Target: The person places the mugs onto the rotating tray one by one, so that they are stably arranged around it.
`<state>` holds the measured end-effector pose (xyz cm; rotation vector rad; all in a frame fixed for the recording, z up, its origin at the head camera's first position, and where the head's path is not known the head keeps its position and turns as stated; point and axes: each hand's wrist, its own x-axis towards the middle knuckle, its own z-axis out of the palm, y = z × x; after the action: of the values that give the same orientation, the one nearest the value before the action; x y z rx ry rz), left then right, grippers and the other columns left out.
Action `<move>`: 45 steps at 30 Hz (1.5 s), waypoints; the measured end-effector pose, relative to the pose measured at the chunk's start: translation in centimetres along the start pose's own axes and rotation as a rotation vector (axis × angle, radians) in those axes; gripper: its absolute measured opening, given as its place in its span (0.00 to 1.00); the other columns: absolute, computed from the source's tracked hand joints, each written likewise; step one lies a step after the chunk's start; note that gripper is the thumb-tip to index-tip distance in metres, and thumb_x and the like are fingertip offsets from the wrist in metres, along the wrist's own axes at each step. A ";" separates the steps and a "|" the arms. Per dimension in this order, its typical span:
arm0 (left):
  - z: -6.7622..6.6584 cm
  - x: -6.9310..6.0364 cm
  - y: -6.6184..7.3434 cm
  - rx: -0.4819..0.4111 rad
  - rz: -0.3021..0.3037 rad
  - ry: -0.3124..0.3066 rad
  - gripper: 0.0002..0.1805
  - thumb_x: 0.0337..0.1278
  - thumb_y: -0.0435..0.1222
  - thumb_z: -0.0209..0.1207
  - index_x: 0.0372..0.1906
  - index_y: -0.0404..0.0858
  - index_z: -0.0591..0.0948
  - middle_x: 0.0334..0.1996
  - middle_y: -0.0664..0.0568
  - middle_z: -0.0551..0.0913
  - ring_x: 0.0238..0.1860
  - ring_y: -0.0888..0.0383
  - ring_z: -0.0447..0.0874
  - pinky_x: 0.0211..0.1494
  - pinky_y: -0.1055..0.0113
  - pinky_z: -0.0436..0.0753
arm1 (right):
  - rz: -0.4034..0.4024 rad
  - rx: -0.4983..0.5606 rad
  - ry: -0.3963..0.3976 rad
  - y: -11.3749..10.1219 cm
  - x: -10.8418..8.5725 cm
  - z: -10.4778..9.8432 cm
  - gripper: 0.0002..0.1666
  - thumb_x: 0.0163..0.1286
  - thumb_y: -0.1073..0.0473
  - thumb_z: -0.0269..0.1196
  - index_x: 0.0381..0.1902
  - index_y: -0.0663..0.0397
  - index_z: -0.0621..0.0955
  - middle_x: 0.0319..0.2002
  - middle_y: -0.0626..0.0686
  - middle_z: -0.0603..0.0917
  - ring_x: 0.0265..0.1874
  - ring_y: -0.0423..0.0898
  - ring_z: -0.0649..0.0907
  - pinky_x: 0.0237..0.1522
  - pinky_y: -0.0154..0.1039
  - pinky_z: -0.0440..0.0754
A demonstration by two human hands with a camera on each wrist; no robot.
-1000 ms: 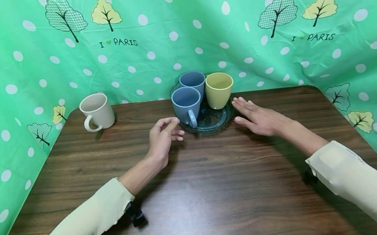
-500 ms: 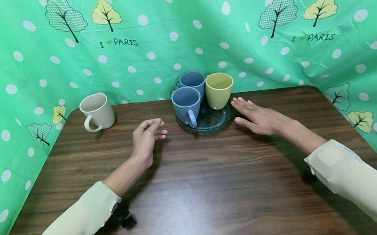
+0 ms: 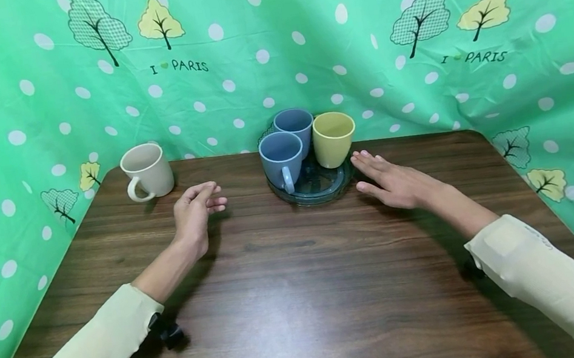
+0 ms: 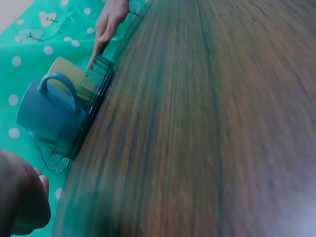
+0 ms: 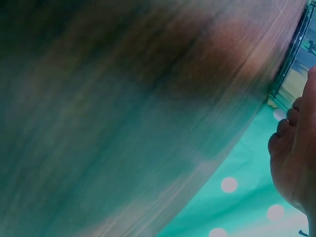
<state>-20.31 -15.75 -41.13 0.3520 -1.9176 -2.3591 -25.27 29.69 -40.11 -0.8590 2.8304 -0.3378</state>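
Observation:
My left hand (image 3: 195, 219) hovers over the table, between the tray and a white mug (image 3: 145, 173), with nothing in its loosely bent fingers. The white mug stands upright at the back left, its handle facing the front. A round dark glass tray (image 3: 317, 196) carries a blue mug (image 3: 282, 158), a second blue cup (image 3: 294, 121) partly hidden behind it, and a yellow cup (image 3: 335, 140). Beside the tray's right rim is my right hand (image 3: 395, 183), palm down with its fingers straight. Whether its fingertips touch the rim I cannot tell.
A dark wooden table (image 3: 300, 275) spreads out in front of me. Green dotted cloth (image 3: 267, 41) hangs right behind its back edge and along both sides, close to the cups.
My left hand has moved away from the blue mug on the tray, leftward toward the white mug. My right hand and the cups have stayed in place.

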 end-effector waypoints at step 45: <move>-7.2 1.8 2.6 -0.227 0.078 0.275 0.04 0.84 0.33 0.63 0.47 0.38 0.78 0.33 0.54 0.88 0.28 0.62 0.90 0.40 0.72 0.93 | -0.005 -0.015 -0.003 -1.1 -1.5 0.4 0.45 0.95 0.37 0.48 0.94 0.52 0.52 0.94 0.61 0.48 0.94 0.61 0.50 0.93 0.66 0.55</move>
<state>-20.67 -23.55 -40.16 0.5386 -1.5001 -2.3058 -23.38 29.56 -40.06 -0.8682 2.8318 -0.3165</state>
